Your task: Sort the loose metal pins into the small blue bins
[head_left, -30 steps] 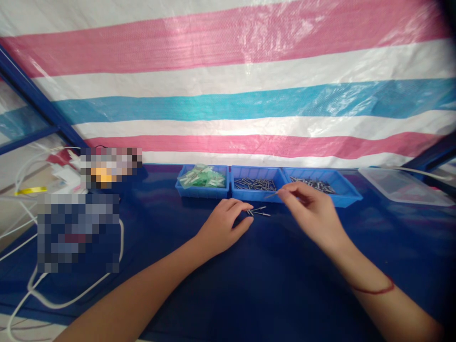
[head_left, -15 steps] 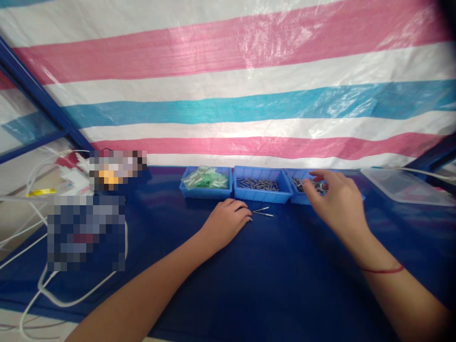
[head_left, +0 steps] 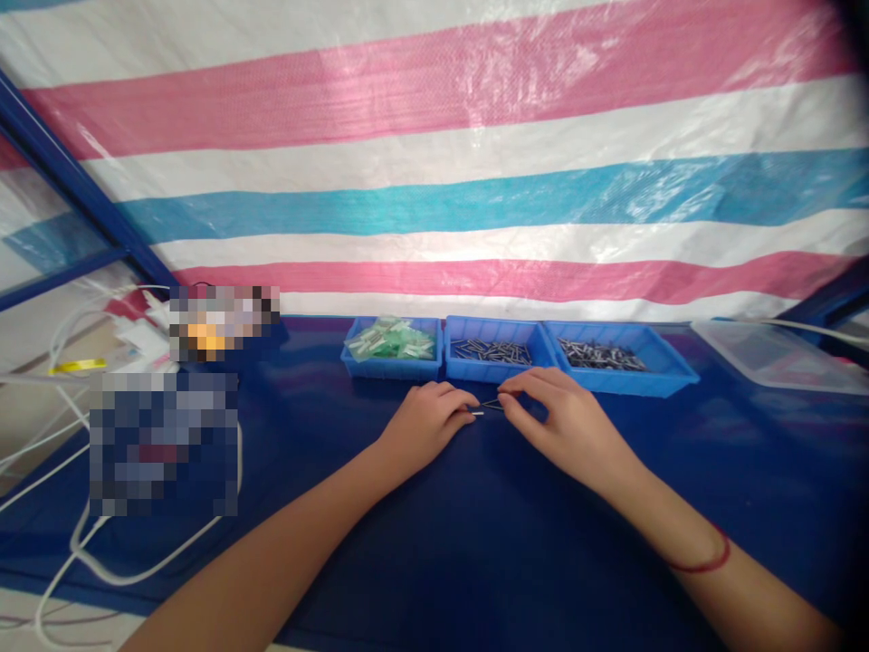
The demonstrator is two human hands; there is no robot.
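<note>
My left hand (head_left: 429, 418) rests on the blue table, its thumb and fingers closed at the near end of a few thin metal pins (head_left: 490, 404). A short bright pin tip (head_left: 478, 414) sticks out by the left thumb. From the right, my right hand (head_left: 563, 417) pinches at the other end of the pins, palm low over the table. Its fingertips hide part of them, so their exact number is unclear. Just behind the hands stand the middle blue bin (head_left: 499, 369) and the right blue bin (head_left: 631, 382), both with many small metal pins inside.
A left blue bin (head_left: 394, 369) holds clear-and-green plastic packets (head_left: 392, 340). A translucent plastic lid (head_left: 774, 358) lies at the right. White cables (head_left: 128, 580) loop over the left side of the table. Behind everything hangs a striped plastic sheet (head_left: 475, 208).
My right hand has come from over the right bin, down and leftward, to the pins at my left fingertips. My left hand has stayed nearly still.
</note>
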